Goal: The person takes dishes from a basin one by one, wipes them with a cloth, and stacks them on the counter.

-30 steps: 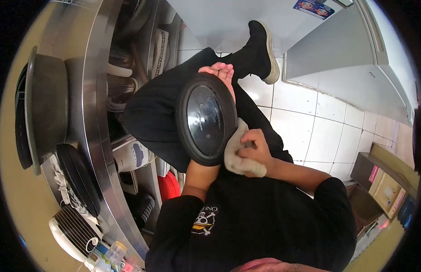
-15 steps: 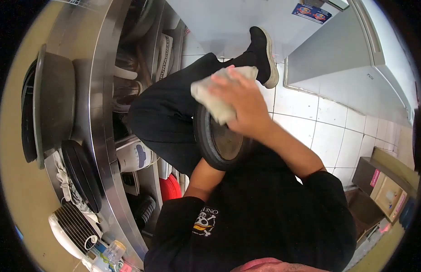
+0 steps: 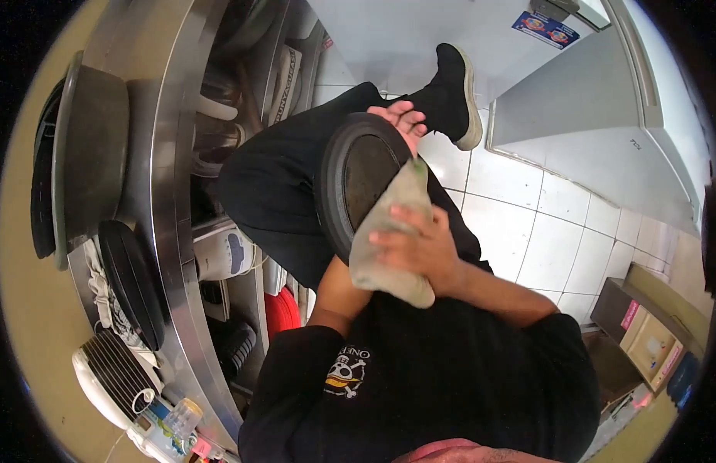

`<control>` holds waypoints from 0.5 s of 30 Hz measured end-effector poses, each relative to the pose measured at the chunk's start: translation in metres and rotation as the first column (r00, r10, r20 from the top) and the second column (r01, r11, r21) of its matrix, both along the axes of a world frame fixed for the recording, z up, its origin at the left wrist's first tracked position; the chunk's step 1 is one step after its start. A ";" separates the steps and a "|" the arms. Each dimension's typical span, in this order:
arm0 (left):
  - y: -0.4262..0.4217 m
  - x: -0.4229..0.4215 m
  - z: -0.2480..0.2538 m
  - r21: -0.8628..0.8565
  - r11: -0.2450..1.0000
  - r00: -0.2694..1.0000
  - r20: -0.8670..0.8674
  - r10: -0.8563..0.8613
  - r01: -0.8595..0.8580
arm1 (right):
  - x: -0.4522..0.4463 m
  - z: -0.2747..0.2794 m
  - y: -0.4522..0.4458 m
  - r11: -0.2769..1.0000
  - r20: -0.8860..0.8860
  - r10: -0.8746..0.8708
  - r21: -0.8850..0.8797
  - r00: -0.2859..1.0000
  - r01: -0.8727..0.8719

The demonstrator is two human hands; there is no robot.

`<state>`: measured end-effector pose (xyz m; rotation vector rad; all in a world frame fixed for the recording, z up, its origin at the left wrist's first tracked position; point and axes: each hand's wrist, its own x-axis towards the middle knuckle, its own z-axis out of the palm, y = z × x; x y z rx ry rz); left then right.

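A black oval plate (image 3: 367,177) with a thick ridged rim is tilted above my lap, its dull inner face toward me. My left forearm passes beneath it. The fingers of my left hand (image 3: 404,122) show past the plate's far edge, while the palm supporting it is hidden. My right hand (image 3: 423,247) is closed on a bunched beige cloth (image 3: 400,220), pressed against the near right part of the plate and its rim. The cloth's lower end hangs over the edge near my shirt.
To the left runs a steel counter (image 3: 153,177) with a large grey basin (image 3: 96,154), a black oval pan (image 3: 126,282) and a white ribbed appliance (image 3: 115,378). Shelves below hold jars and a red item (image 3: 282,312). A fridge (image 3: 582,123) stands right, boxes (image 3: 643,332) lower right.
My right hand has swept the cloth from the plate's far end down to its near right side. More of the plate's face and my left fingers now show.
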<state>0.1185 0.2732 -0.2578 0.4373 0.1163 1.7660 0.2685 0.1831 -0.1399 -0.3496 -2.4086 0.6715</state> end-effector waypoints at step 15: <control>-0.008 0.034 -0.008 -0.186 0.981 0.946 0.305 0.111 -0.055 | -0.034 -0.001 0.030 0.802 0.038 -0.496 -0.363 0.867 0.475</control>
